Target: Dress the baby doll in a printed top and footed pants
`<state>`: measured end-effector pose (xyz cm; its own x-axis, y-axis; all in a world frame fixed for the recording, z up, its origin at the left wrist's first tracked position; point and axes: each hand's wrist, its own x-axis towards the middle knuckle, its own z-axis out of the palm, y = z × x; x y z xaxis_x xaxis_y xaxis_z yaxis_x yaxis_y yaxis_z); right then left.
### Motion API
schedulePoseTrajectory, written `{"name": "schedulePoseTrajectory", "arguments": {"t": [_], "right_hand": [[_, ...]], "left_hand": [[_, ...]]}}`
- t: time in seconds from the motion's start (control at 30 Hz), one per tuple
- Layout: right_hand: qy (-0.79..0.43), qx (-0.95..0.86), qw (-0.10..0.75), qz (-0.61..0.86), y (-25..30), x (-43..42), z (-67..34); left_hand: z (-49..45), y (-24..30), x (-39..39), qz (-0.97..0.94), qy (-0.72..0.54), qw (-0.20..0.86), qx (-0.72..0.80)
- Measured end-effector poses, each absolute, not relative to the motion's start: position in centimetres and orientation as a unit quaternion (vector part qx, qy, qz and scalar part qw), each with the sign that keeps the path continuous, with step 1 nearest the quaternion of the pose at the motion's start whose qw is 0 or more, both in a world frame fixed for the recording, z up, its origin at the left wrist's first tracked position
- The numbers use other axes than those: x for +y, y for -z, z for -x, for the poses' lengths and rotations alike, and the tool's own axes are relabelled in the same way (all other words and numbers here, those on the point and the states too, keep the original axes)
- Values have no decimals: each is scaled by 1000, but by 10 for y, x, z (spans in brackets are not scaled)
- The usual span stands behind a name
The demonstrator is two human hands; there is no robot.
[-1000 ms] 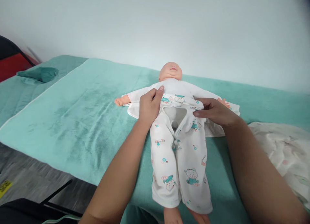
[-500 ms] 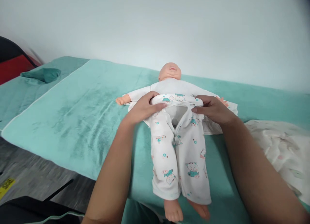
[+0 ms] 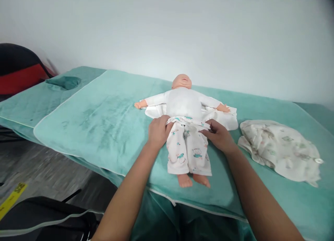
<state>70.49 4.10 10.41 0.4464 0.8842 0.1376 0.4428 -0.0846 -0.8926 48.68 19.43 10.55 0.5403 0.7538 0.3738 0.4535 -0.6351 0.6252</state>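
A baby doll (image 3: 183, 101) in a white long-sleeved top lies on its back, its head toward the wall and its bare feet toward me. White baby pants (image 3: 197, 157) printed with small bears cover its legs, the waistband level with the lower belly. My left hand (image 3: 158, 131) is closed on the waistband at the doll's hip on the left. On the other side, my right hand (image 3: 219, 135) pinches the waistband between thumb and fingers. A white cloth (image 3: 229, 118) lies partly under the doll's back and arms.
A teal velvet cover (image 3: 94, 119) spreads over the bed. Crumpled white printed cloth (image 3: 281, 149) lies to the right. A black and red chair (image 3: 22, 72) stands at the far left, a black seat (image 3: 47, 216) at lower left. The wall (image 3: 156, 35) rises behind.
The waistband has gone from gaping open over the crotch to lying flat around the doll's waist. My view has drawn back, showing more of the bed and the cloth on the right.
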Motion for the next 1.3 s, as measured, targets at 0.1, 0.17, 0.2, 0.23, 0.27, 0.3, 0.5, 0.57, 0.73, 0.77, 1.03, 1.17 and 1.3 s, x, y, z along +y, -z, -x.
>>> {"name": "schedulePoseTrajectory", "arguments": {"t": [0.1,0.17,0.2,0.23,0.27,0.3,0.5,0.57,0.73,0.77,1.03,1.17,1.3], "right_hand": [[-124,-420,516,737,-97,32,-685],[-114,-394,533,740,-95,29,-678],[-125,-394,538,734,-95,28,-676],[-143,-404,537,727,-96,26,-674],[-160,-420,531,718,-97,23,-673],[-174,-439,519,712,-99,21,-671],[-88,-448,438,775,-101,7,-653],[-52,-430,445,783,-100,5,-645],[-128,-408,498,754,-102,-2,-639],[-163,-418,499,741,-104,-6,-640],[-312,-565,367,670,-115,-58,-638],[-162,-611,352,690,-101,-59,-624],[-98,-599,379,698,-94,-52,-612]], "left_hand": [[-479,-107,188,-814,-327,332,346],[-469,-111,185,-787,-321,432,302],[-463,-113,183,-778,-305,478,272],[-456,-115,181,-775,-282,512,241],[-450,-117,179,-776,-257,533,218],[-444,-118,177,-780,-237,541,207],[-437,-111,151,-804,-261,458,276],[-440,-107,140,-814,-284,409,301],[-439,-107,122,-781,-321,408,349],[-436,-107,121,-780,-321,416,340],[-401,-100,101,-893,-240,345,165],[-405,-92,81,-912,-238,289,168],[-416,-84,78,-914,-304,197,183]]}}
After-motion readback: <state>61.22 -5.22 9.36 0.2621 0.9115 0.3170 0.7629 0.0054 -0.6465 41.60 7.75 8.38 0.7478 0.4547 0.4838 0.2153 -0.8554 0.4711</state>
